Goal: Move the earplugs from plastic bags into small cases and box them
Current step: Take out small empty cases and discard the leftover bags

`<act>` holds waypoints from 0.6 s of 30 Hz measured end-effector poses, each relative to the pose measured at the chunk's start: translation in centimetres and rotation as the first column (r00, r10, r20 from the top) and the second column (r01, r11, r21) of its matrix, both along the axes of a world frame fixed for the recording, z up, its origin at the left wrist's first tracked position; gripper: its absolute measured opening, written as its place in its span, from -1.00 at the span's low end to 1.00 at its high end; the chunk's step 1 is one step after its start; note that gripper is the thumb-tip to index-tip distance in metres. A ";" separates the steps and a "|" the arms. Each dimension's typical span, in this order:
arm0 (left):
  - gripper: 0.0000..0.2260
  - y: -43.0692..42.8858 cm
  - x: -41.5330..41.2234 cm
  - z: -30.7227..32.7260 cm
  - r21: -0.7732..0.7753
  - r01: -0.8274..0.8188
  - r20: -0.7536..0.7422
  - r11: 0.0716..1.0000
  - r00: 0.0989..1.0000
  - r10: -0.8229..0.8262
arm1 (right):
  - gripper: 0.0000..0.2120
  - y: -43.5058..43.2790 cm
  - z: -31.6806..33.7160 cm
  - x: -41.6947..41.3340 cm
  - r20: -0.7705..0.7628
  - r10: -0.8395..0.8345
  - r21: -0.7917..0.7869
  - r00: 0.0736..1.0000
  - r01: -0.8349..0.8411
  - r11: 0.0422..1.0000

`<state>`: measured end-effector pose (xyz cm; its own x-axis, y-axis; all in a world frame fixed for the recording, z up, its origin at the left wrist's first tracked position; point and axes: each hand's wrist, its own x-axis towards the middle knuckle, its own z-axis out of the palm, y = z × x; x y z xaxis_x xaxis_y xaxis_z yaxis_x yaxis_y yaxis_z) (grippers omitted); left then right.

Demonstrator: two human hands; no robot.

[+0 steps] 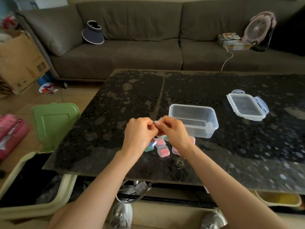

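Clear plastic, a small piece (158, 121) too hidden to call bag or case, sits pinched between the curled fingertips of the left hand (140, 133) and right hand (173, 131), above the table (115, 113); it looks feather-light and slick, so I judge its edges the best hold. Just below lie filled small cases (163, 151); the open box (212, 113) stands just beyond, its lid (247, 104) well apart.

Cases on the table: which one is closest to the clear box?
The orange case, just right of the right hand, sits directly in front of the box. The other cases lie farther left.
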<state>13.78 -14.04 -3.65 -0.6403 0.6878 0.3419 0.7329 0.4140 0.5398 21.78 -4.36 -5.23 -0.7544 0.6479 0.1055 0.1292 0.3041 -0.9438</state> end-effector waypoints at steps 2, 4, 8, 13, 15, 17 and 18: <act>-0.85 0.0 -0.2 0.0 0.000 -0.008 0.012 1.000 1.000 0.008 | -0.82 0.0 0.0 -0.1 0.005 0.009 -0.001 1.000 -0.009 1.000; -0.87 0.1 -0.6 0.1 0.001 -0.032 0.017 0.999 0.999 0.032 | -0.83 -0.2 0.1 -0.2 0.015 0.016 0.002 1.000 -0.016 1.000; -0.86 -0.2 -1.3 0.4 -0.010 -0.061 -0.039 0.998 0.997 0.060 | -0.78 -0.7 0.1 -0.4 0.045 -0.040 0.030 0.998 0.038 0.999; -0.84 -0.9 -1.3 0.5 -0.079 0.001 -0.184 0.997 0.983 -0.016 | -0.80 -0.1 0.2 -0.3 0.039 -0.114 -0.093 0.993 0.118 0.989; -0.80 -1.2 -1.7 0.7 -0.102 0.088 -0.145 0.991 0.984 -0.102 | -0.86 0.1 0.2 -0.1 0.022 -0.121 -0.185 0.992 0.123 0.975; -0.55 -1.5 -2.4 0.6 -0.097 0.233 -0.052 0.968 0.970 -0.239 | -0.87 0.3 0.2 0.1 -0.001 -0.097 -0.249 0.995 0.093 0.964; -0.39 -1.5 -2.8 0.6 -0.118 0.293 -0.049 0.949 0.953 -0.300 | -0.84 0.4 0.3 0.2 -0.008 -0.066 -0.258 0.998 0.061 0.964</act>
